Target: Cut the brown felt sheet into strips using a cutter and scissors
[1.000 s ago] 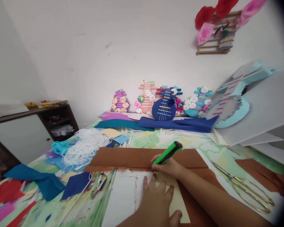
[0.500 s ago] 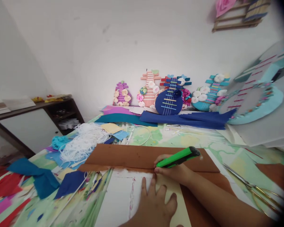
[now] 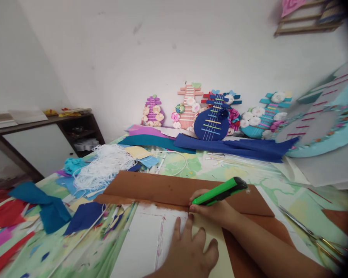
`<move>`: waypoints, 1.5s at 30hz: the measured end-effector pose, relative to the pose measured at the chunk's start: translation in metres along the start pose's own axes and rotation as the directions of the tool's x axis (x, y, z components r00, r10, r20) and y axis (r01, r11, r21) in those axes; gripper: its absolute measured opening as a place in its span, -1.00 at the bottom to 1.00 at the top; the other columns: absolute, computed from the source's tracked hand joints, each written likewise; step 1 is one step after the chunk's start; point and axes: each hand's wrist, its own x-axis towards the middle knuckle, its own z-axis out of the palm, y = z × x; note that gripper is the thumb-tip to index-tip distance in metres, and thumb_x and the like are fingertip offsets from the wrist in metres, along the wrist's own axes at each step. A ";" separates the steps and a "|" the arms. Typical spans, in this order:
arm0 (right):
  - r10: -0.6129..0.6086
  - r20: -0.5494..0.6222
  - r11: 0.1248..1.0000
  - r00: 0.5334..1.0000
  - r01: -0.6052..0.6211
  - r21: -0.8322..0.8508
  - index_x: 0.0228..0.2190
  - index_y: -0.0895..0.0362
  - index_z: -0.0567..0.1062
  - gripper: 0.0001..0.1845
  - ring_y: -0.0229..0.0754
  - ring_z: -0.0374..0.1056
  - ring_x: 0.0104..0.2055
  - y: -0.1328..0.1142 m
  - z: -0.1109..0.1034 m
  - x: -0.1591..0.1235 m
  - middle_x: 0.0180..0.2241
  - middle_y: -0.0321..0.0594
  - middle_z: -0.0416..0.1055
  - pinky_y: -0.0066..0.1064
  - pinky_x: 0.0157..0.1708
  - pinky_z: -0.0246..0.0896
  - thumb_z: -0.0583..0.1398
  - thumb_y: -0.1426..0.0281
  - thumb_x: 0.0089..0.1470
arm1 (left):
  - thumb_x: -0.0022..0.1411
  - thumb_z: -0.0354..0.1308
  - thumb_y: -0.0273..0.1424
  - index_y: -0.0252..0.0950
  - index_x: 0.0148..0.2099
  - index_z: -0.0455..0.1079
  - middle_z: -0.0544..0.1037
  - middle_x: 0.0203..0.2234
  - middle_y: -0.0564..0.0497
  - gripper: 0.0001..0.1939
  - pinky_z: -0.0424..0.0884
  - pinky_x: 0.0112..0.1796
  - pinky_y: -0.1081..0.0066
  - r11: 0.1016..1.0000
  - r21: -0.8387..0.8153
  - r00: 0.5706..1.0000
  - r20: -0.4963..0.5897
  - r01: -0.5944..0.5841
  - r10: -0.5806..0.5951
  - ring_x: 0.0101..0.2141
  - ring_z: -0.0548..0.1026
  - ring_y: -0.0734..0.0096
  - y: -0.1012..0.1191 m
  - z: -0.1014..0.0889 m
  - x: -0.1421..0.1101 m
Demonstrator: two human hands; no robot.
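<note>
Green cutter [image 3: 219, 192]: clamped in the right hand [image 3: 213, 210], body slanting up to the right, tip down at the near edge of the brown sheet [image 3: 174, 190].
Right hand: fingers closed round the cutter, resting on the brown sheet near the table's near edge.
Left hand [image 3: 188, 253]: fingers spread flat, pressing on the cream card [image 3: 213, 247], just beside the right hand, holding nothing.
Cream card: lies against the brown sheet's near edge, over a white board [image 3: 145, 241] marked with red lines.
Brown sheet: long strip across the table's middle, on a green patterned cover [image 3: 188, 164].
Scissors [image 3: 310, 233]: gold handles, near the table's right edge, well apart from both hands.
White cord [image 3: 103, 170]: loose tangled heap toward the left side, beside blue scraps [image 3: 49, 208].
Blue felt [image 3: 234, 146]: spread along the far edge.
Guitar models [image 3: 211, 119]: 4 small decorated ones stand upright against the wall at the far edge.
Large pale blue guitar [image 3: 321, 127]: leans at the far right corner, blurred.
</note>
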 end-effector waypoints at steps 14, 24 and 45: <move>-0.028 -0.001 0.999 1.000 0.028 -0.017 -0.48 0.16 0.40 -0.82 -0.25 0.31 -0.42 -0.002 -0.001 -0.002 -0.49 -0.27 0.37 -0.46 -0.42 0.23 0.24 0.35 -0.23 | 0.18 -0.11 -0.42 -0.10 0.06 0.14 0.39 -0.18 -0.11 -0.63 0.22 -0.29 -0.15 0.999 0.031 0.999 -0.001 -0.032 0.032 -0.10 0.24 -0.19 -0.003 -0.006 0.001; -0.010 0.025 1.000 1.000 0.011 -0.029 -0.50 0.15 0.40 -0.83 -0.25 0.31 -0.44 -0.005 -0.002 -0.002 -0.51 -0.27 0.38 -0.45 -0.44 0.25 0.23 0.37 -0.24 | 0.21 -0.12 -0.41 -0.07 0.07 0.13 0.35 -0.12 -0.13 -0.63 0.16 -0.25 -0.20 0.999 -0.010 0.995 0.092 0.031 -0.030 -0.05 0.17 -0.19 0.000 -0.008 0.003; -0.052 -0.022 0.994 0.998 0.049 -0.099 -0.53 0.15 0.42 -0.87 -0.27 0.30 -0.47 -0.004 -0.007 -0.007 -0.55 -0.30 0.37 -0.48 -0.47 0.23 0.22 0.37 -0.23 | 0.13 -0.03 -0.10 -0.10 0.04 0.20 0.14 0.04 -0.27 -0.56 0.02 -0.19 -0.22 0.982 -0.139 0.982 0.153 0.129 -0.107 0.00 0.06 -0.24 0.002 -0.013 0.007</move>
